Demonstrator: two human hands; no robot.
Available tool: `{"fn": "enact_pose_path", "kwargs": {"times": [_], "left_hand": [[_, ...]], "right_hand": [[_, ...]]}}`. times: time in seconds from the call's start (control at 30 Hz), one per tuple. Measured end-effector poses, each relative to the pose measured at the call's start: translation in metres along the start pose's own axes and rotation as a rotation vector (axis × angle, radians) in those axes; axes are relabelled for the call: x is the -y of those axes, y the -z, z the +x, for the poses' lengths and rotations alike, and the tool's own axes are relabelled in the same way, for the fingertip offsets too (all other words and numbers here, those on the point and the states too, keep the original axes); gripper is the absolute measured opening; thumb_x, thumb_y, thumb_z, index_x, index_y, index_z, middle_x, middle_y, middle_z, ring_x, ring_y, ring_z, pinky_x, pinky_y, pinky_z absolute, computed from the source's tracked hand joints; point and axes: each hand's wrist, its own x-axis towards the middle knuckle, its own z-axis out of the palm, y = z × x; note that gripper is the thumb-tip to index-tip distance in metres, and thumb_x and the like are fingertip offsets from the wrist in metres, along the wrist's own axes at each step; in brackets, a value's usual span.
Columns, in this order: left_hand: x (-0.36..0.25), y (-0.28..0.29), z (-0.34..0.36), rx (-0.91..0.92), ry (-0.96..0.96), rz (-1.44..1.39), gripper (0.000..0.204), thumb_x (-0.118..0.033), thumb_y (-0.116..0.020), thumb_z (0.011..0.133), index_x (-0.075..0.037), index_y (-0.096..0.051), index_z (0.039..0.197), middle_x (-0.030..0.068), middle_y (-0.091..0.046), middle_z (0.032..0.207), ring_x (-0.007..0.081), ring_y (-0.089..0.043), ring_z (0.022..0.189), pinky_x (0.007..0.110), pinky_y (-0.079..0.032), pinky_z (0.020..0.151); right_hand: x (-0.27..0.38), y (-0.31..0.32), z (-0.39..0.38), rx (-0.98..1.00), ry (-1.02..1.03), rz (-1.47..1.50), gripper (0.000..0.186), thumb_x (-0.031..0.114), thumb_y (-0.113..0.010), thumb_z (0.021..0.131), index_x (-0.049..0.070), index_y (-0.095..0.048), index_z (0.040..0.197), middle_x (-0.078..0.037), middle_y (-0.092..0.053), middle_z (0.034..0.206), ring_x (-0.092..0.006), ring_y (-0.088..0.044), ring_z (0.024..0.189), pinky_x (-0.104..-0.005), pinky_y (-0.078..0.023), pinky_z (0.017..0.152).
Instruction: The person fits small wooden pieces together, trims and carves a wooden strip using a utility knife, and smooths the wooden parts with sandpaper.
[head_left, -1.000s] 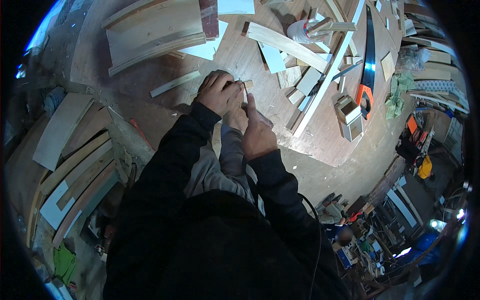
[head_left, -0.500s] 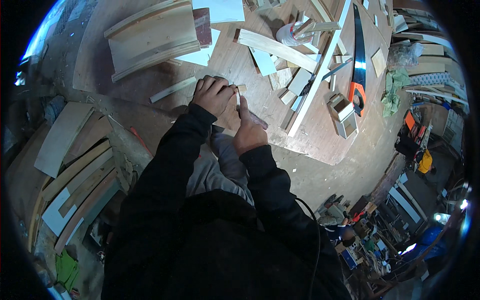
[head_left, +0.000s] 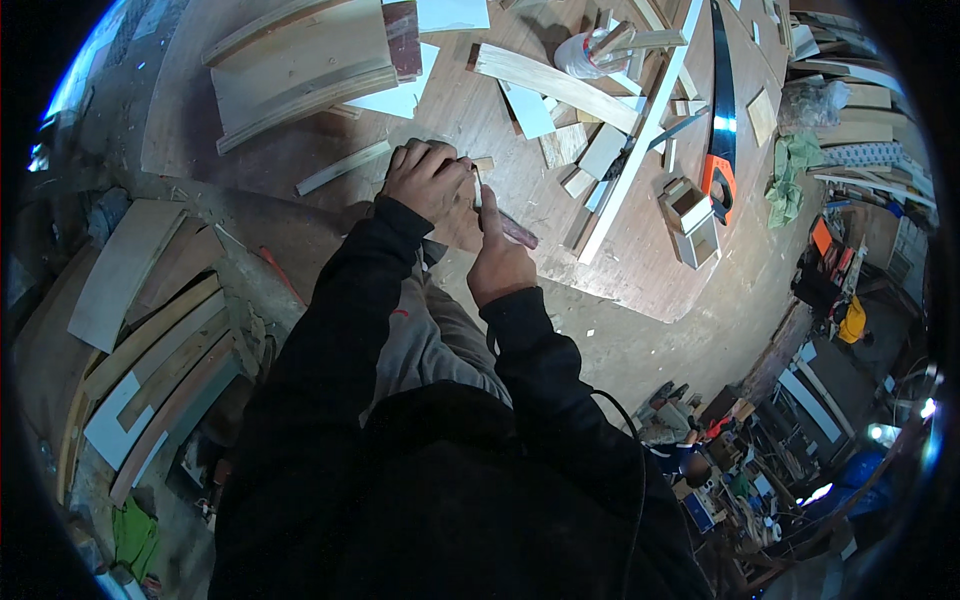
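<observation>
At the desk, I see the right hand gripping a brownish handle; the left hand hides its fingertips, so its grip I cannot tell.

Along the right edge of the worktop we see a handsaw with an orange handle, and closer to the near right corner, two small open wooden boxes. Toward the left edge we have a plywood panel with raised side strips.
</observation>
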Motion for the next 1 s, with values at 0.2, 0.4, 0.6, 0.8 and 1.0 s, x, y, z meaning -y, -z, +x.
{"fn": "enact_pose_path", "kwargs": {"times": [0.2, 0.4, 0.6, 0.8, 1.0], "left_hand": [[-0.003, 0.001, 0.001, -0.010, 0.003, 0.001, 0.014, -0.016, -0.067, 0.082, -0.017, -0.070, 0.096, -0.0033, -0.058, 0.097, 0.0204, -0.052, 0.092, 0.037, -0.040, 0.081], [-0.003, 0.002, 0.002, -0.033, -0.006, -0.001, 0.008, -0.015, -0.067, 0.084, -0.016, -0.070, 0.091, -0.0034, -0.059, 0.095, 0.0201, -0.053, 0.092, 0.036, -0.040, 0.080], [0.000, -0.002, 0.010, -0.171, 0.085, -0.048, 0.007, -0.019, -0.067, 0.085, -0.014, -0.069, 0.089, -0.0005, -0.059, 0.093, 0.0230, -0.054, 0.089, 0.036, -0.042, 0.078], [-0.001, 0.005, 0.006, -0.105, 0.044, -0.086, 0.013, -0.018, -0.071, 0.085, -0.008, -0.068, 0.092, 0.0038, -0.059, 0.093, 0.0247, -0.056, 0.089, 0.037, -0.043, 0.077], [-0.003, 0.006, 0.007, -0.084, -0.001, -0.084, 0.014, -0.018, -0.070, 0.085, -0.007, -0.068, 0.094, 0.0039, -0.058, 0.093, 0.0238, -0.056, 0.089, 0.037, -0.043, 0.078]], "right_hand": [[-0.004, -0.003, -0.001, -0.026, 0.018, 0.014, 0.083, 0.000, -0.046, 0.081, 0.021, -0.013, 0.155, -0.032, -0.066, 0.083, -0.0479, -0.065, 0.075, -0.0550, -0.051, 0.068], [-0.004, -0.005, -0.002, -0.010, -0.013, 0.004, 0.083, 0.001, -0.046, 0.082, 0.021, -0.013, 0.155, -0.032, -0.065, 0.081, -0.0481, -0.065, 0.075, -0.0556, -0.050, 0.068], [-0.013, -0.016, -0.015, -0.006, -0.032, 0.002, 0.079, 0.002, -0.048, 0.086, 0.023, -0.015, 0.155, -0.031, -0.066, 0.083, -0.0485, -0.065, 0.076, -0.0558, -0.050, 0.067], [-0.031, 0.019, -0.030, -0.105, 0.015, 0.195, 0.072, -0.001, -0.045, 0.092, 0.021, -0.016, 0.154, -0.030, -0.064, 0.111, -0.0480, -0.064, 0.088, -0.0531, -0.052, 0.071], [-0.029, 0.005, -0.006, -0.256, 0.295, 0.207, 0.067, -0.002, -0.045, 0.092, 0.016, -0.023, 0.153, -0.027, -0.063, 0.116, -0.0461, -0.064, 0.094, -0.0502, -0.053, 0.076]]}}
